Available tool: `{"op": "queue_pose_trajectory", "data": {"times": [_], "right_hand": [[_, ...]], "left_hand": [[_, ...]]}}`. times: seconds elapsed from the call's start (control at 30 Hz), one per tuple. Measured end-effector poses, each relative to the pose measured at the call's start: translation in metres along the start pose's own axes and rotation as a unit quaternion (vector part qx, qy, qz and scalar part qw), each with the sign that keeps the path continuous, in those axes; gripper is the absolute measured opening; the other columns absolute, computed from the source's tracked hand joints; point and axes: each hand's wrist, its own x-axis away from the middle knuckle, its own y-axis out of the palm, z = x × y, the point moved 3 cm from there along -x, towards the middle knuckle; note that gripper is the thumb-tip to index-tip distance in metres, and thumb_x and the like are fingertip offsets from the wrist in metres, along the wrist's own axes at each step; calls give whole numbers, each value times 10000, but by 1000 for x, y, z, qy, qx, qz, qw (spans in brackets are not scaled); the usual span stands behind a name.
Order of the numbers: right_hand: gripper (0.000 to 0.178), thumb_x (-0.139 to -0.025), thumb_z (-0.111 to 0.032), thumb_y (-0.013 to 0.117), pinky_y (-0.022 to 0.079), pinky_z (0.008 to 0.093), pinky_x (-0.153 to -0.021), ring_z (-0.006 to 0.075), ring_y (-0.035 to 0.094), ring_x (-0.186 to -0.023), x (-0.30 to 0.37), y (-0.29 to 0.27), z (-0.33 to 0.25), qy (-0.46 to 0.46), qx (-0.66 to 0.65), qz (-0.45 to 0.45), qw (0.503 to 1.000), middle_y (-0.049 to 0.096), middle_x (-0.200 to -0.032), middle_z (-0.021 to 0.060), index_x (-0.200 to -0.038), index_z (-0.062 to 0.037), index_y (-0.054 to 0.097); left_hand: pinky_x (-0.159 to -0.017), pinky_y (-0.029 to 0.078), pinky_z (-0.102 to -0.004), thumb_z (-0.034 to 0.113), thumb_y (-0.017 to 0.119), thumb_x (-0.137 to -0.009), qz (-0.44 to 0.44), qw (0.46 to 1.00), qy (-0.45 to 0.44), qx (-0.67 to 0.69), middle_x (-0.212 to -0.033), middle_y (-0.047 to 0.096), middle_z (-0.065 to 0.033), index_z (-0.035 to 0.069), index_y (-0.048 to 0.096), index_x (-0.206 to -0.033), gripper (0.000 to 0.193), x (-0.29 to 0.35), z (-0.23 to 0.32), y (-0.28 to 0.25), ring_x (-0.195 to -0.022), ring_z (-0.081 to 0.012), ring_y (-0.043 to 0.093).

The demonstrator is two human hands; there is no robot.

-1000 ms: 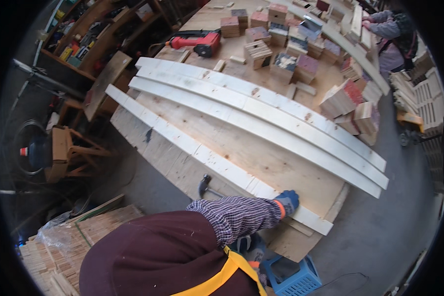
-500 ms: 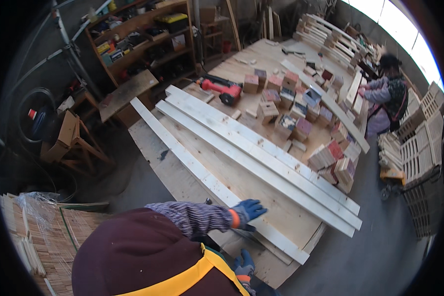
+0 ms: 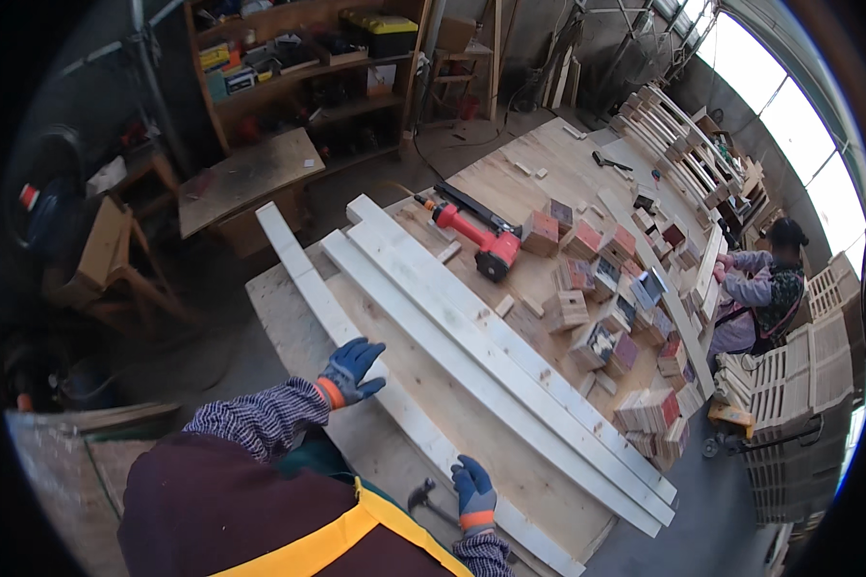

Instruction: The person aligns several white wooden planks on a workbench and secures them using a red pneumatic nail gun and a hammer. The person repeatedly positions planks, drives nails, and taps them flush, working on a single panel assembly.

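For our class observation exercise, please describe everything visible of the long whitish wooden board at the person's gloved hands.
The long, narrow whitish wooden board lies flat on the pale wooden tabletop, its far end overhanging the edge. The fisheye view bends its outline. The blue-gloved left hand lies across it, apparently touching; the blue-gloved right hand overlaps it nearer the other end.

Wooden shelving (image 3: 205, 96) stands at upper left, bearing assorted small items (image 3: 229, 69) and a black-and-yellow toolbox (image 3: 381, 37). A low wooden table (image 3: 248, 183) stands before it. At far right, a co-worker (image 3: 762, 293) is positioned near stacked slatted wood (image 3: 789, 375); bright windows (image 3: 779, 106) lie beyond.
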Motion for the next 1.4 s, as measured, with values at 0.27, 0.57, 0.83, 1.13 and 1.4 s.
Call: {"op": "queue_pose_trajectory", "data": {"times": [0.27, 0.57, 0.83, 1.13, 1.4], "right_hand": [[344, -963, -257, 566, 503, 381, -910, 265, 617, -1030, -267, 177, -123, 132, -328, 21, 935, 637, -1178, 129, -1263, -91, 590], [582, -889, -405, 651, 480, 459, -989, 290, 531, -1222, -526, 222, -120, 91, -566, 167, 802, 545, -1323, 93, -1338, -77, 480], [458, -895, -447, 633, 475, 377, -998, 237, 588, -1144, -562, 245, -139, -4, -637, 187, 748, 628, -1240, 72, -1181, -92, 592], [343, -880, -282, 650, 502, 383, -952, 243, 632, -1017, -578, 230, -153, 67, -657, 212, 721, 663, -1109, 76, -1148, -72, 606], [608, -865, -422, 658, 472, 466, -986, 281, 604, -1084, -440, 233, -219, -118, -618, 42, 776, 638, -1142, 80, -1333, -73, 489]], "left_hand": [[-1044, 396, -479, 340, 684, -829, 31, 998, 56, 31, -1278, 551, -174, 78, 524, -1307, 568, -219, -160, -37, -1220, -395, 489], [-985, 447, -459, 166, 718, -812, 80, 986, -102, 109, -1230, 601, -177, 66, 610, -1231, 443, -179, -238, -66, -1146, -380, 551], [-957, 472, -423, 111, 687, -811, 18, 971, -172, 165, -1157, 633, -159, 57, 634, -1166, 363, -120, -238, -69, -1094, -336, 589], [-888, 513, -410, 100, 692, -790, 32, 967, -193, 163, -1073, 665, -156, 52, 660, -1130, 345, -119, -239, -79, -1019, -330, 630], [-962, 480, -445, 754, 482, -837, 130, 642, -288, 699, -1224, 615, -132, 25, 483, -1350, 891, -237, -213, -83, -1119, -261, 591]]}}
